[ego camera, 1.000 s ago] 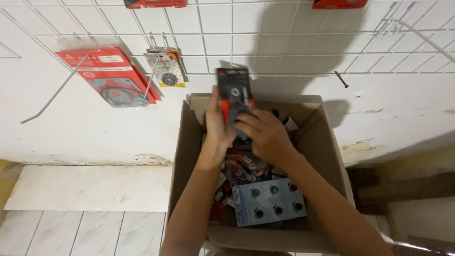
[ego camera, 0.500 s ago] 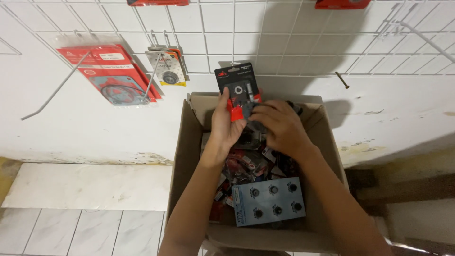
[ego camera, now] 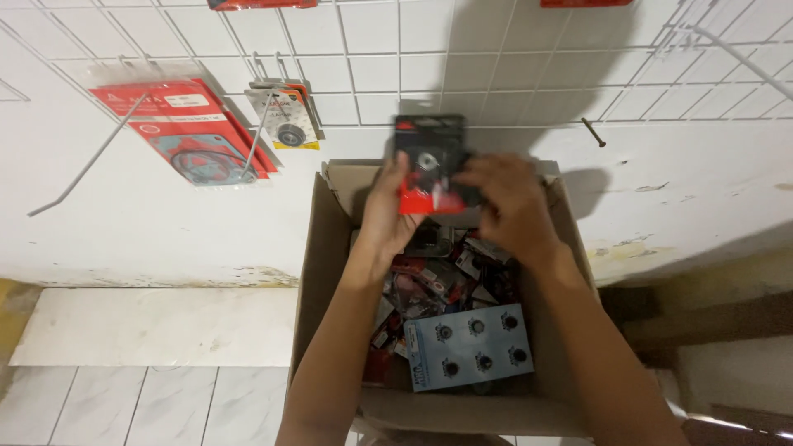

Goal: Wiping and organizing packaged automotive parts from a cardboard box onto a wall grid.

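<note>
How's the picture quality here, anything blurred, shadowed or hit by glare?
Head view: the black-and-red blister pack is motion-blurred, as are the left hand and right hand holding it; a large soft shadow darkens the white tiled wall above them; the brown cardboard box and the packets inside stay fairly sharp; slight sheen on the red hanging packets, no strong glare.

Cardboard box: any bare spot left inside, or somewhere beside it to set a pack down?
The cardboard box is crowded with packets around the blue blister card. Free patches: the pale slab left of the box, below the wall, and the tiled floor in front of it. Both hands hold a black-and-red pack.
</note>
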